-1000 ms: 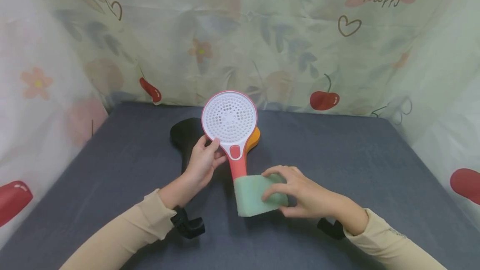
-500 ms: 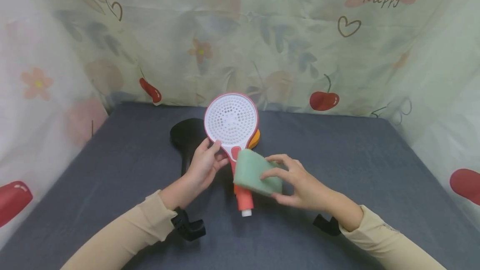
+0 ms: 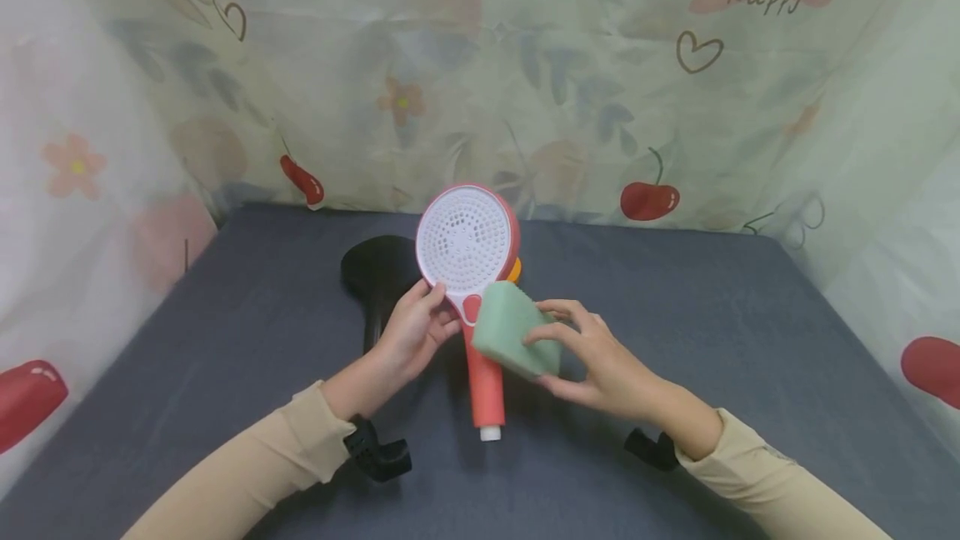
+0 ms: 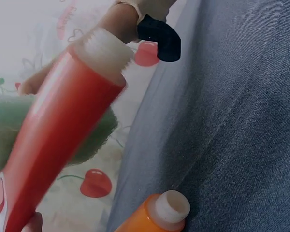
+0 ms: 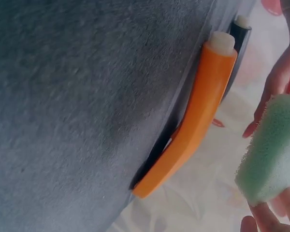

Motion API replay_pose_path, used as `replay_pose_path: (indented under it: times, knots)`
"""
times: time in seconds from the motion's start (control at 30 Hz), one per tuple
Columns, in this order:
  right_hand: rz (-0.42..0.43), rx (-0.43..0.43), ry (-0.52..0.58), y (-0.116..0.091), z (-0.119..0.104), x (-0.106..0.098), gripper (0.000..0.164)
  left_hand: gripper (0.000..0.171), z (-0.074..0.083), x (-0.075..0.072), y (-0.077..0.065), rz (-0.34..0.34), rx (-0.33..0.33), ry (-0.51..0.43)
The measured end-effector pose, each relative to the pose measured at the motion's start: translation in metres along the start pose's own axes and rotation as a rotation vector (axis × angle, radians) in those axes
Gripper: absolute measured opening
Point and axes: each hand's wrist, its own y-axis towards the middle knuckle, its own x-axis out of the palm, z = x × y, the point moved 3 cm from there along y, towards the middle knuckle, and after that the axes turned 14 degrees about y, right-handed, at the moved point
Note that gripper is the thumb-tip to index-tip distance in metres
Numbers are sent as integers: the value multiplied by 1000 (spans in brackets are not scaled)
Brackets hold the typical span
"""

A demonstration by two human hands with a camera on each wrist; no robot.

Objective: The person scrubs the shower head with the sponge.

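Observation:
A red shower head [image 3: 463, 240] with a white nozzle face is held up by my left hand [image 3: 412, 332], which pinches it at the neck, thumb on the front. In the left wrist view its red handle [image 4: 63, 116] ends in a white threaded connector. My right hand [image 3: 600, 361] grips a green sponge [image 3: 506, 327] between thumb and fingers. The sponge lies across the upper handle just below the red button. Whether it presses on the handle is hard to tell.
Behind the held one, an orange shower head [image 5: 198, 111] lies on the dark cloth-covered table [image 3: 712, 315]. Left of it lies a black shower head [image 3: 375, 269]. A patterned curtain [image 3: 525, 65] stands round the table's back and sides.
The sponge has moved up from the handle's lower end to near the button, uncovering the lower handle and white connector. The shower head has shifted slightly right and turned a little.

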Motion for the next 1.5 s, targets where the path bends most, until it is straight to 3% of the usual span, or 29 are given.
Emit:
replay_pose_path:
  times: [0.1, 0.43, 0.57, 0.8, 0.9, 1.07, 1.33, 1.5]
  knots:
    - [4, -13, 29, 0, -1, 1, 49, 42, 0, 1, 0, -22, 6, -12]
    - [-206, -100, 85, -11, -13, 4, 44, 44, 6, -5, 3, 48, 35, -75]
    - [-167, -118, 36, -8, -15, 4, 44, 45, 5, -5, 2, 14, 26, -69]
    - [15, 5, 14, -2, -5, 4, 48, 46, -2, 1, 0, -47, 11, -41]
    - [48, -7, 16, -2, -3, 6, 48, 46, -3, 3, 0, -45, 4, -19]
    - [42, -71, 10, -3, -3, 7, 50, 49, -3, 5, 0, -53, -10, 11]
    - [-2, -148, -39, -3, -4, 6, 50, 50, -1, 9, -2, -141, 5, 20]
    - [-10, -201, -68, -2, -5, 5, 49, 58, -3, 11, -2, -172, -11, 101]
